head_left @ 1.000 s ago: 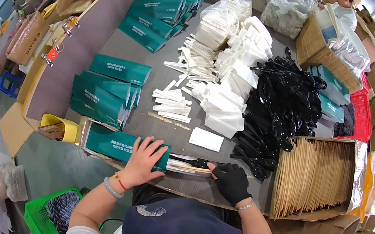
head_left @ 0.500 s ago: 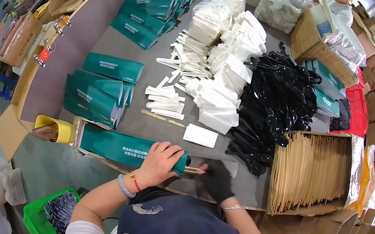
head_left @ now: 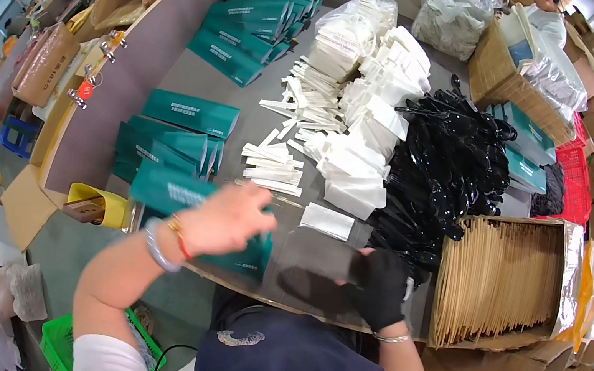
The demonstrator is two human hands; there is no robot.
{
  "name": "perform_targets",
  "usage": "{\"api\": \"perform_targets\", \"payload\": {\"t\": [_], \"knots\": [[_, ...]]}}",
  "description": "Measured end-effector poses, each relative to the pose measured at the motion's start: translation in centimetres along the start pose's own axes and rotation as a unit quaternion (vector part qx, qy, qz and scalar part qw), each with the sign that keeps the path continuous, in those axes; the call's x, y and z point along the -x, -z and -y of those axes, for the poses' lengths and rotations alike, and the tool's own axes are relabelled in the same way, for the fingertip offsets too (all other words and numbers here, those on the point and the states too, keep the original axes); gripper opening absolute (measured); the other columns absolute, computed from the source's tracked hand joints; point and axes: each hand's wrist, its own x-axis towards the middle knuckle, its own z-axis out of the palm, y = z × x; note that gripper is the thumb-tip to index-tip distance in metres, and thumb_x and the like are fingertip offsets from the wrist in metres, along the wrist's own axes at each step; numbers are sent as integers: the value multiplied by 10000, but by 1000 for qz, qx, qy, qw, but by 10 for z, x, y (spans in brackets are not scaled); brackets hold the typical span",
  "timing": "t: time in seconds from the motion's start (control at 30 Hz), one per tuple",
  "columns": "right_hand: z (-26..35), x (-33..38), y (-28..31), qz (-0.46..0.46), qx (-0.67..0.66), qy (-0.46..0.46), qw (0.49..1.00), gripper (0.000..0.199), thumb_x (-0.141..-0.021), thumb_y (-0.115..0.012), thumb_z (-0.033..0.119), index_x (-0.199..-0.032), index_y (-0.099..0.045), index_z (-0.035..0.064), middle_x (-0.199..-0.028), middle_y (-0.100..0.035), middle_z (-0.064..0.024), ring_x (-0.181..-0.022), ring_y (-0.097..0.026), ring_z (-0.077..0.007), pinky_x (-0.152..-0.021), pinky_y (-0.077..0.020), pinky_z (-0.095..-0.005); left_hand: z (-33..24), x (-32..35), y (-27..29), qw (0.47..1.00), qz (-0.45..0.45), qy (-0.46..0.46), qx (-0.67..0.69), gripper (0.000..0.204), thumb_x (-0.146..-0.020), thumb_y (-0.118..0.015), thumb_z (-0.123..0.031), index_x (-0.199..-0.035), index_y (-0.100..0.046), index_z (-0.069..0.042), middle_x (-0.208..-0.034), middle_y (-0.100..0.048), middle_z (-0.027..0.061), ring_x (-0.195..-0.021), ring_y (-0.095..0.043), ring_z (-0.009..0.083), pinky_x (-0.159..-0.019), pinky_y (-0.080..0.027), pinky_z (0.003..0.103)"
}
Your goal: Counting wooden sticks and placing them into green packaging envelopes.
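My left hand [head_left: 230, 218], smeared by motion, is raised over the near left of the table. A blurred green printed sleeve [head_left: 165, 186] is beside its wrist; whether the fingers grip it cannot be told. Beneath that hand, another green sleeve [head_left: 245, 259] lies along the front edge. My right hand [head_left: 380, 288], in a black glove with bare fingertips, hovers near the table with thumb and forefinger apart and nothing visible between them. It is closest to the heap of black plastic spoons [head_left: 447, 170] and a folded white napkin [head_left: 327, 222].
Wooden sticks fill a carton [head_left: 503, 284] at the right. White napkins [head_left: 362, 169] and narrow white packets [head_left: 273, 166] are heaped mid-table. Green sleeves [head_left: 231, 39] are stacked at the left, near a yellow box [head_left: 111, 209]. A green crate [head_left: 58, 346] stands below.
My left hand has lifted off the sleeve at the front edge and moved left. A green sleeve now shows over the near-left stack. My right hand has drawn away to the right.
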Motion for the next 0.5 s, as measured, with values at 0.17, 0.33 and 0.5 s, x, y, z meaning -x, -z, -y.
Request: {"api": "perform_targets", "payload": {"t": [0.17, 0.33, 0.5], "knots": [[1, 0, 10, -1, 17, -22, 1000, 597, -580, -851, 330, -1075, -579, 135, -1017, -572, -85, -1007, -535, -300, -884, -372, -434, 45, 31, 4, 940, -233, 184, -169, 364, -649, -720, -126, -1002, -645, -74, -1192, -523, 170, -1114, -485, 372, -927, -438, 458], [14, -2, 0, 15, 40, 12, 999, 602, -609, -818, 359, -1104, -577, 115, -1051, -583, -80, -1019, -542, -295, -846, -375, -455, -37, 31, -108, 936, -209, 282, 10, 795, -643, -822, -411, -1288, -531, -49, -1353, -430, 179, -1272, -363, 400, -1077, -258, 581], [17, -5, -1, 38, 67, 44, 996, 603, -631, -810, 387, -1116, -583, 111, -1049, -581, -88, -1033, -536, -287, -836, -367, -448, -34, 33, -135, 897, -242, 356, 104, 959, -612, -851, -470, -1357, -459, -10, -1399, -419, 166, -1352, -295, 396, -1109, -168, 605]]}}
